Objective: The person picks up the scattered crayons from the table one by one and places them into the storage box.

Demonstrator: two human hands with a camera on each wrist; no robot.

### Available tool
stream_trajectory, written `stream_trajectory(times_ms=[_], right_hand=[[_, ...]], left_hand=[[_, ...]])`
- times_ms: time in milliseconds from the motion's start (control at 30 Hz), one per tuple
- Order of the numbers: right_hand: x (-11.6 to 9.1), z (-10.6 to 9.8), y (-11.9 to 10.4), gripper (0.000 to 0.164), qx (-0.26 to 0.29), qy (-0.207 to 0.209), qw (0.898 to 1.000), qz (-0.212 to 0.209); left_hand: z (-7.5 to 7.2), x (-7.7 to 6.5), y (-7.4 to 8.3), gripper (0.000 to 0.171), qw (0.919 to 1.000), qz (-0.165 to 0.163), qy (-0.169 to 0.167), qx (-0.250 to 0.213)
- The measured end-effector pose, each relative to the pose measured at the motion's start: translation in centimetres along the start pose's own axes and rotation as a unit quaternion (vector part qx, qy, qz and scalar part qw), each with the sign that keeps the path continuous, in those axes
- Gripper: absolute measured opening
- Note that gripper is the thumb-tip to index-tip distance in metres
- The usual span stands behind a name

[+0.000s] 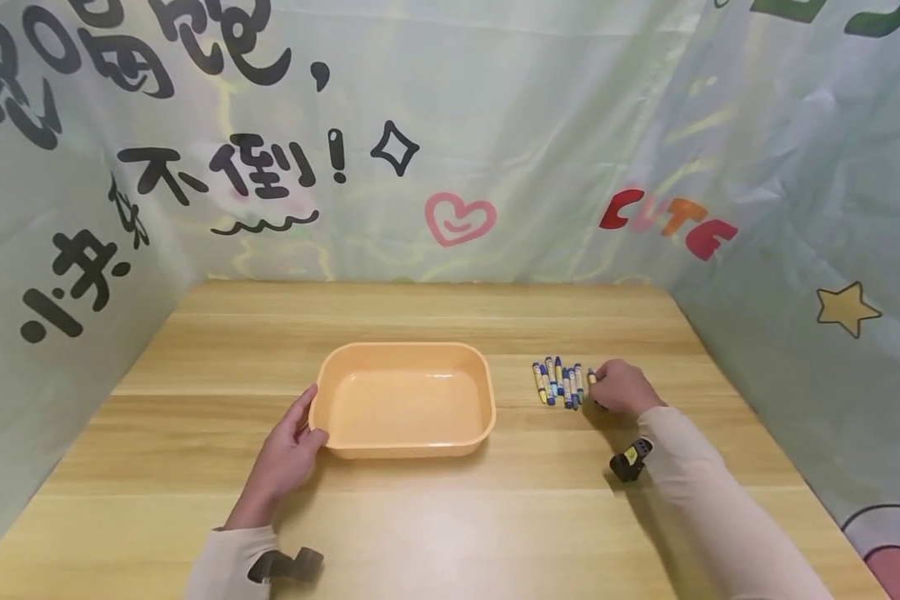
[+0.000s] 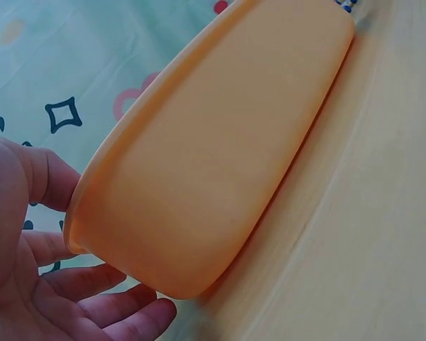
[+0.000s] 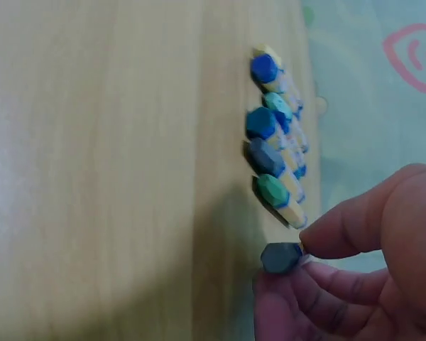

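Note:
A light orange plastic basin (image 1: 401,451) stands on the wooden table, left of centre. My left hand (image 1: 288,454) grips its left end, the thumb at the rim and the fingers along the outer wall, as the left wrist view shows. To the right of the basin, my right hand (image 1: 624,388) pinches a dark-tipped crayon (image 3: 280,257) between thumb and fingers at the row's right end. Several crayons (image 1: 567,387) lie side by side in a rough row just left of that hand. A green-tipped crayon (image 3: 273,190) is the nearest of them in the right wrist view.
The wooden table (image 1: 435,525) runs back to a pale green printed cloth (image 1: 540,150), which hangs behind it and on both sides. Dark wrist straps with small devices sit on both sleeves.

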State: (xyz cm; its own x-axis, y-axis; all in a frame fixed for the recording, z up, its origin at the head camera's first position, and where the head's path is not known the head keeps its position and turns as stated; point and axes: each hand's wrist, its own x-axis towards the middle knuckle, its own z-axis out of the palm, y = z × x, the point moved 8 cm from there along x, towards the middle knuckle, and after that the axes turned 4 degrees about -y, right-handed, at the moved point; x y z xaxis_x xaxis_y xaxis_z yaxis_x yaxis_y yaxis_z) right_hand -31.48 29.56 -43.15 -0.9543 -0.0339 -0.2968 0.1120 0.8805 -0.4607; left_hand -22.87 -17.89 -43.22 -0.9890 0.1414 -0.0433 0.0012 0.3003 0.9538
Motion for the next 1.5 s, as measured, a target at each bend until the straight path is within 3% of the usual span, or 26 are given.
stream_trajectory(times_ms=[33,133,233,367,467,767,1100,1500], right_hand=[[0.0,-0.1,0.0,0.008,0.004,-0.002,1.000,-0.001],[-0.1,-0.4,0.0,0.026,0.024,-0.005,1.000,-0.010],[-0.2,-0.5,-0.2,0.037,0.076,-0.015,0.997,-0.019],[-0.2,-0.4,-0.8,0.040,0.151,-0.028,0.988,-0.026],[0.1,-0.4,-1.6,0.041,0.175,-0.025,0.984,-0.036],[0.3,-0.3,-4.6,0.044,0.198,-0.047,0.977,-0.064],[0.2,-1.9,-7.4,0.048,0.201,-0.060,0.974,-0.090],[0.9,-1.2,-10.8,0.049,0.197,-0.069,0.972,-0.111]], left_hand=[[-0.1,-0.1,0.0,0.068,1.0000,-0.002,0.002,0.000],[-0.2,-0.2,-0.1,0.068,1.0000,-0.003,0.008,0.003],[-0.2,-0.2,-0.1,0.068,1.0000,-0.001,0.008,0.000],[0.0,-0.1,-0.1,0.068,0.9999,0.002,0.005,-0.010],[0.0,-0.1,0.0,0.068,0.9998,0.009,0.008,-0.018],[0.0,-0.8,-0.7,0.067,0.9997,0.014,0.012,-0.019],[0.1,0.1,-0.1,0.065,0.9997,0.016,0.014,-0.012],[0.2,0.2,-0.5,0.067,0.9991,0.005,0.008,-0.041]])
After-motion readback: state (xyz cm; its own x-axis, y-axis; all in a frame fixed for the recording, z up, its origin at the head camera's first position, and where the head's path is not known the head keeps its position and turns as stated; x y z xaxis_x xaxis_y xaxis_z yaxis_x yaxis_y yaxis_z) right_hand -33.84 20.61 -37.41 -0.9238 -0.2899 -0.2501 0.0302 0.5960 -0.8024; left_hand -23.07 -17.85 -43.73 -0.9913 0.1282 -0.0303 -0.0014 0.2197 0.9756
